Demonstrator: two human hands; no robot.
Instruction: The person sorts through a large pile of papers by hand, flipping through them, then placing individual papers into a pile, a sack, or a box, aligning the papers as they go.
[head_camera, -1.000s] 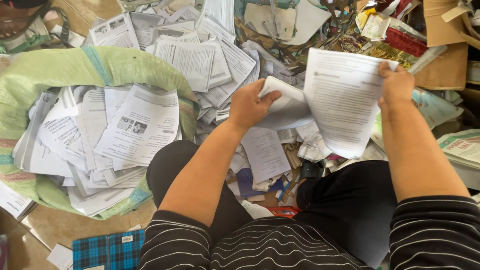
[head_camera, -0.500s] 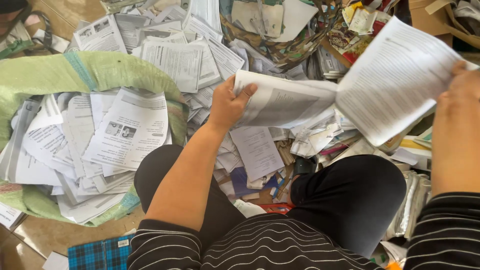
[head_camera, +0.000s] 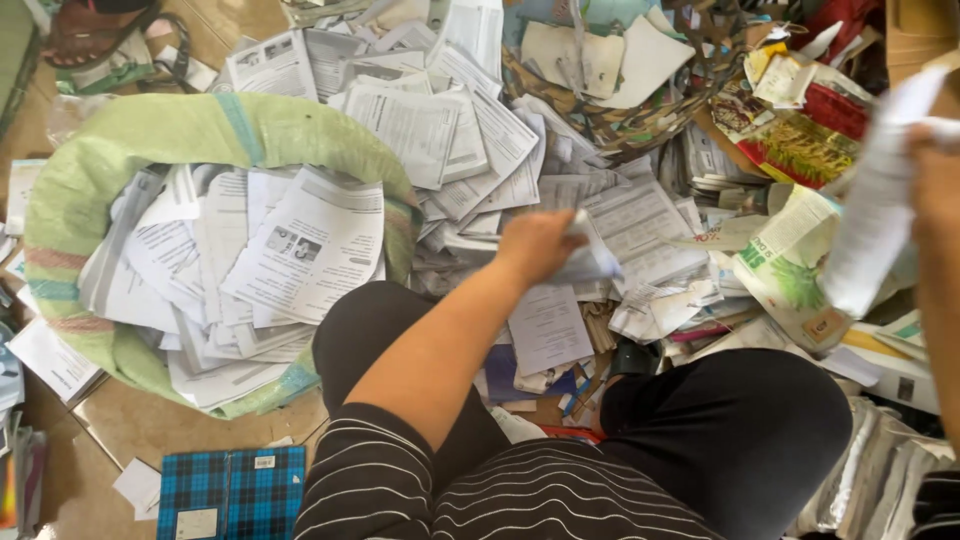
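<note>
I sit on the floor in black trousers before a heap of printed paper sheets (head_camera: 450, 130). My left hand (head_camera: 535, 245) is over the heap, closed on a folded white sheet (head_camera: 592, 258). At the right edge of the view, my right hand (head_camera: 935, 180) grips another white sheet (head_camera: 875, 210) that is blurred by motion and hangs down. The two sheets are well apart. To my left, a green woven sack (head_camera: 200, 130) lies open, filled with several printed sheets (head_camera: 300, 250).
A blue checked notebook (head_camera: 230, 490) lies on the floor at my left knee. Colourful printed packaging (head_camera: 790, 150) and brown cardboard (head_camera: 910, 30) lie at the back right. A sandal (head_camera: 90, 30) sits at the top left. Loose paper covers the floor ahead.
The two sheets held close together have been drawn apart. My right hand swung its sheet out to the right edge, and my left hand dropped lower over the heap with its sheet.
</note>
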